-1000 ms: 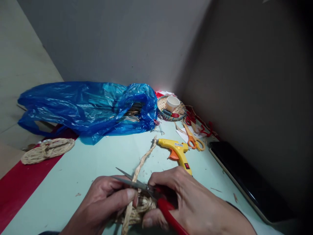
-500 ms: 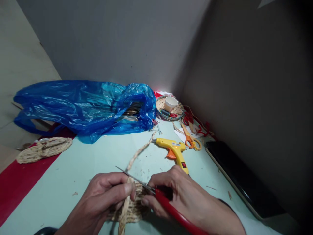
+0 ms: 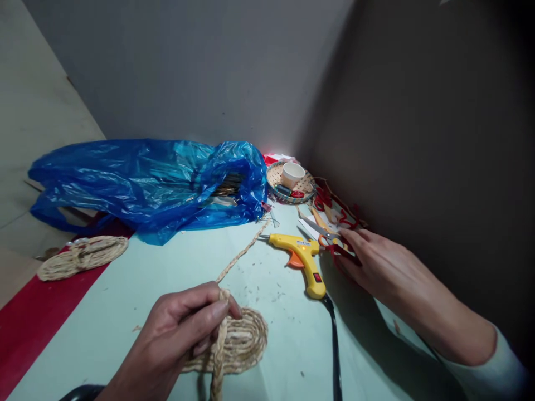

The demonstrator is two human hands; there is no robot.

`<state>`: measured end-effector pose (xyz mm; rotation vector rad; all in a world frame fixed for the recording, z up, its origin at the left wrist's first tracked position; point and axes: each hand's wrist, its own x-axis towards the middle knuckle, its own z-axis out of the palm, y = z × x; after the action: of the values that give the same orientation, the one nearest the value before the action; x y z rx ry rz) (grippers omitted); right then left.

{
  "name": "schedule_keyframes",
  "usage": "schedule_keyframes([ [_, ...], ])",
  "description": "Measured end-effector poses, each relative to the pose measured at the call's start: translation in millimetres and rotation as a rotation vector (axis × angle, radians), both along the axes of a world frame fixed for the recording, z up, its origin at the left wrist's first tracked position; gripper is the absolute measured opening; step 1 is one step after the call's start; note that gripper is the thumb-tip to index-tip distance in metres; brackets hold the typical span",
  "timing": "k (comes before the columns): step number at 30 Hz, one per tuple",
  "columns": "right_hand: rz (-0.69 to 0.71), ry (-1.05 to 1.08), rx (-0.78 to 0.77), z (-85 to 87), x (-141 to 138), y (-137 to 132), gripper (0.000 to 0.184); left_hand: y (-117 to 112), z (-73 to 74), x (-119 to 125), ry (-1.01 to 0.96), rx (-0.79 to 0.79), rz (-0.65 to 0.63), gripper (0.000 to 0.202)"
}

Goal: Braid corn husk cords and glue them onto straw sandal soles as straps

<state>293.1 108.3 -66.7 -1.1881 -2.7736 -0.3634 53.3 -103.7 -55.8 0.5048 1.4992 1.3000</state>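
My left hand [image 3: 184, 328] pinches a braided straw cord [image 3: 218, 362] between thumb and fingers, over an oval coil of braided straw [image 3: 254, 337]. A thin length of braid [image 3: 242, 254] lies beyond the fingers, running toward the glue gun's nozzle; whether it joins the held cord is hidden. Out to the right, my right hand [image 3: 380, 256] is closed on the handles of red-handled scissors [image 3: 320, 228]. Their blades point left, over the orange-handled scissors [image 3: 316, 216], which they partly cover. The yellow glue gun [image 3: 296, 245] lies between my hands.
A blue plastic bag [image 3: 146, 184] spreads across the back left. Behind the glue gun sits a woven basket [image 3: 273, 186] with a white cup [image 3: 292, 174]. At left lies a finished-looking straw sandal shape [image 3: 87, 257]. A black cable [image 3: 335, 345] trails toward me. Walls bound the table.
My right hand has carried the red-handled scissors from the braid by my left hand to the far right. The coil shows more fully. My left hand still pinches the cord.
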Motion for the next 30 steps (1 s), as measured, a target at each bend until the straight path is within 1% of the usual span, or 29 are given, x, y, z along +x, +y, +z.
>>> schedule_keyframes([
  [1,0.005,-0.022,-0.01,-2.4,2.5,0.9,0.017,-0.3,0.2,0.2,-0.01,-0.009,0.01,0.03],
  [3,0.028,-0.025,-0.022,-1.0,3.0,-2.4,0.017,-0.6,0.1,-0.1,-0.034,-0.023,0.009,0.031],
  [5,0.063,0.04,0.008,6.3,-3.2,-13.0,0.019,-0.4,-0.9,-1.1,-0.051,-0.027,-0.02,0.034],
  [7,0.155,0.169,0.035,15.9,-16.7,-30.8,0.019,0.2,-2.5,-2.1,-0.066,-0.022,-0.046,0.035],
  [8,0.223,0.217,0.027,20.4,-25.9,-41.7,0.017,0.6,-3.3,-2.4,-0.072,-0.018,-0.051,0.034],
  [9,0.377,0.338,-0.055,24.4,-36.2,-53.1,0.016,1.1,-3.9,-2.5,-0.076,-0.006,-0.05,0.032],
  [10,0.569,0.471,-0.097,27.6,-47.1,-64.2,0.018,1.5,-4.3,-2.6,-0.081,0.015,-0.047,0.03],
  [11,0.69,0.523,-0.143,29.9,-57.9,-74.3,0.02,1.9,-4.2,-2.8,-0.087,0.043,-0.042,0.027],
  [12,0.774,0.489,-0.182,31.3,-67.9,-82.6,0.024,2.4,-3.7,-3.2,-0.087,0.073,-0.03,0.026],
  [14,0.893,0.476,-0.17,31.0,-83.8,-93.2,0.034,3.5,-1.8,-5.0,-0.052,0.117,-0.005,0.025],
  [16,0.932,0.458,-0.148,27.3,-92.9,-96.6,0.038,4.8,-0.2,-8.0,0.016,0.123,-0.009,0.024],
  [18,0.928,0.449,-0.113,22.5,-97.0,-96.4,0.037,5.6,-0.8,-10.9,0.097,0.119,-0.047,0.026],
  [22,0.924,0.47,-0.018,16.0,-99.6,-95.9,0.036,3.7,-9.6,-11.5,0.188,0.138,-0.13,0.027],
  [25,0.917,0.505,-0.066,13.7,-101.2,-96.8,0.034,2.2,-14.2,-9.7,0.213,0.169,-0.187,0.033],
  [27,0.892,0.511,-0.121,11.4,-102.0,-96.5,0.033,1.7,-12.7,-11.4,0.277,0.167,-0.242,0.036],
  [29,0.845,0.512,-0.214,8.4,-102.7,-95.4,0.028,0.9,-8.7,-16.9,0.377,0.133,-0.286,0.038],
  [30,0.813,0.519,-0.289,6.8,-103.0,-94.8,0.024,0.4,-6.5,-21.0,0.456,0.112,-0.298,0.039],
])
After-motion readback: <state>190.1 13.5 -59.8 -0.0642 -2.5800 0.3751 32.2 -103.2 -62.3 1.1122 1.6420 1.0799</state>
